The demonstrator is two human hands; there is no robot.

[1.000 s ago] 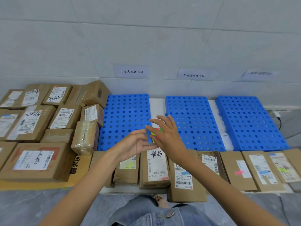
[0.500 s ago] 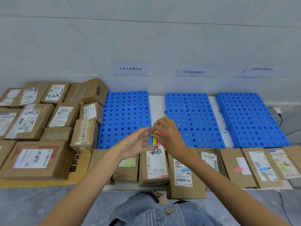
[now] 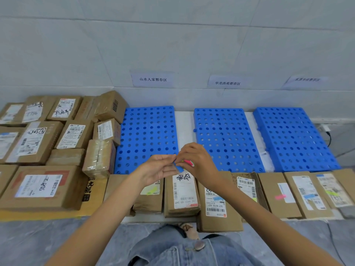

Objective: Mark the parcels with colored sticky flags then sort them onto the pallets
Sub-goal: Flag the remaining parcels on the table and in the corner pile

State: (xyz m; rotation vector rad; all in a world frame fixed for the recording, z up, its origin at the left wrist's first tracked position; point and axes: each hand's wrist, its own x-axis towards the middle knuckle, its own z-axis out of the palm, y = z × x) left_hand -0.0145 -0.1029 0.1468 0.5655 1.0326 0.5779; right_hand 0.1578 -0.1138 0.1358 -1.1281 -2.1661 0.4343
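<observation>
Both hands meet above the front row of parcels; the left hand [image 3: 159, 168] has its grip pinched on a blue flag [image 3: 179, 167], the right hand [image 3: 197, 162] is clamped on the pad of sticky flags [image 3: 189, 162]; the parcel [image 3: 182, 192] lies directly below; 3 blue pallets [image 3: 148, 135] sit bare behind

The three blue pallets [image 3: 148, 135] at 12 to 2 o'clock carry nothing, so passage there is free. Stacked parcels [image 3: 44, 143] block 9 to 10 o'clock; a parcel row [image 3: 278, 192] lies before the pallets.
</observation>
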